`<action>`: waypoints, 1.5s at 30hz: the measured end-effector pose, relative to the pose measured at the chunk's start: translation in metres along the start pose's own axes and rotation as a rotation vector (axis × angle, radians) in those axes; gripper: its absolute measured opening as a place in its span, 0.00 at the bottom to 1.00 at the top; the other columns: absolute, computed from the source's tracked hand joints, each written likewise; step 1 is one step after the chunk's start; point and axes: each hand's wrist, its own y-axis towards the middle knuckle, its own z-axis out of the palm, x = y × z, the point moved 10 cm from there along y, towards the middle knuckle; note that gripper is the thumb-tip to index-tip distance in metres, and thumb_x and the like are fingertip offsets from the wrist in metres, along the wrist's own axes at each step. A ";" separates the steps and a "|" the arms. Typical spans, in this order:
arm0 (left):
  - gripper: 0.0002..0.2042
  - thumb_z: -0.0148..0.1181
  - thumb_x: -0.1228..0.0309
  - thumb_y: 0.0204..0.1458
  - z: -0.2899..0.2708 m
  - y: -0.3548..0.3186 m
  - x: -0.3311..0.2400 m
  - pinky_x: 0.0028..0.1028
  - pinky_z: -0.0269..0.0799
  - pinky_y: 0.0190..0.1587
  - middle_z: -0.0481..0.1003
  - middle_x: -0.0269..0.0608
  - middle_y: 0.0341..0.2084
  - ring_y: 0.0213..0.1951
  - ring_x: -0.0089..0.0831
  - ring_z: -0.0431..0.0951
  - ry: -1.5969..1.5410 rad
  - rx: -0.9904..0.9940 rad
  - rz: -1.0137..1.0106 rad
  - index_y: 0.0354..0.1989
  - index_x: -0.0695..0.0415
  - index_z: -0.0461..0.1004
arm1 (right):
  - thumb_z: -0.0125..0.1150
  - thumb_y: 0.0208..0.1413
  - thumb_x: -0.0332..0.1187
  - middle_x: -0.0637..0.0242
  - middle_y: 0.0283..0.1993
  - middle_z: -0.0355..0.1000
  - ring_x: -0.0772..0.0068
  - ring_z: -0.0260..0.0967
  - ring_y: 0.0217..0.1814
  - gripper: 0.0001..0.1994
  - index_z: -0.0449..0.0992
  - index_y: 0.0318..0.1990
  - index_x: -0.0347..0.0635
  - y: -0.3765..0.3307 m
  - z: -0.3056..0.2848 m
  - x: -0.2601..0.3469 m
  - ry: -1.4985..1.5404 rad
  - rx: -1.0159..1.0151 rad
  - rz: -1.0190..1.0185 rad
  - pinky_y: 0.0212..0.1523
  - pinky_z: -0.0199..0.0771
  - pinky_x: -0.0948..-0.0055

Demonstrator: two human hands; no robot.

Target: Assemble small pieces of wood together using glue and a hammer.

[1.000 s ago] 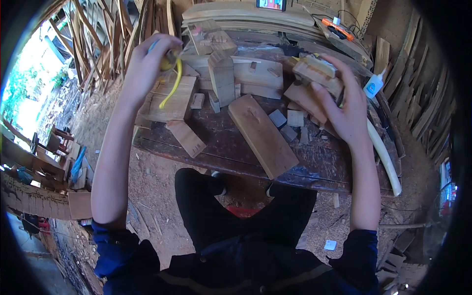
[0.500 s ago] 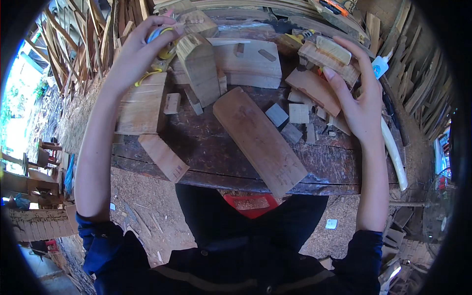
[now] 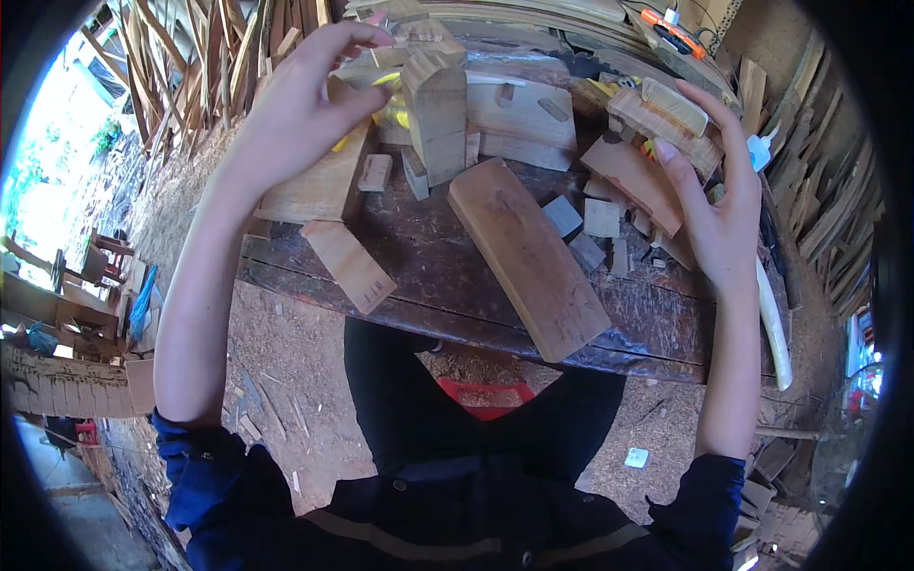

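My left hand (image 3: 319,100) reaches over the far left of the workbench, thumb and fingers curved and apart. Its thumb tip is at a yellow object (image 3: 390,103), partly hidden, beside an upright wooden block (image 3: 438,119). I see nothing gripped in that hand. At the far right, my right hand (image 3: 719,205) is spread with thumb and index finger apart, around the end of a stacked wooden block (image 3: 657,119); whether it touches the block I cannot tell. A thin brown board (image 3: 628,181) lies beside the thumb. A long wooden block (image 3: 528,262) lies slantwise in the middle.
Small offcuts (image 3: 601,218) lie right of centre, and a short board (image 3: 350,266) near the front left edge. A large block (image 3: 324,181) stands behind it. A white bottle (image 3: 760,147) and a pale curved handle (image 3: 773,328) are at the right rim.
The view has shifted, moving the bench rightward in the picture. My left hand's fingers have parted from the blue and yellow thing they were around. My right hand keeps its place by the block.
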 end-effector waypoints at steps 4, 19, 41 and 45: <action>0.27 0.69 0.67 0.55 0.003 -0.007 -0.037 0.36 0.67 0.66 0.71 0.48 0.63 0.65 0.42 0.70 -0.063 0.133 0.156 0.65 0.55 0.71 | 0.69 0.60 0.38 0.55 0.56 0.78 0.60 0.76 0.59 0.25 0.74 0.64 0.49 0.007 -0.009 0.008 -0.046 0.006 -0.076 0.63 0.71 0.62; 0.20 0.68 0.59 0.61 0.042 0.033 -0.029 0.26 0.70 0.58 0.81 0.34 0.43 0.47 0.22 0.79 -0.594 0.258 -0.184 0.55 0.59 0.79 | 0.67 0.62 0.45 0.52 0.50 0.81 0.53 0.79 0.53 0.25 0.74 0.62 0.42 0.031 -0.022 -0.040 -0.158 -0.009 -0.003 0.56 0.75 0.61; 0.23 0.67 0.43 0.58 0.141 0.141 0.048 0.22 0.74 0.47 0.71 0.25 0.28 0.36 0.17 0.75 -0.481 0.293 -0.269 0.34 0.53 0.76 | 0.68 0.61 0.36 0.53 0.57 0.77 0.52 0.75 0.61 0.24 0.73 0.64 0.44 0.016 0.011 -0.040 -0.057 -0.001 0.038 0.62 0.71 0.59; 0.21 0.68 0.45 0.59 0.142 0.145 0.036 0.21 0.72 0.44 0.69 0.22 0.25 0.33 0.15 0.72 -0.449 0.261 -0.186 0.32 0.52 0.76 | 0.69 0.61 0.34 0.55 0.57 0.77 0.59 0.75 0.62 0.24 0.72 0.64 0.44 0.014 0.019 -0.037 -0.013 0.067 0.040 0.63 0.71 0.62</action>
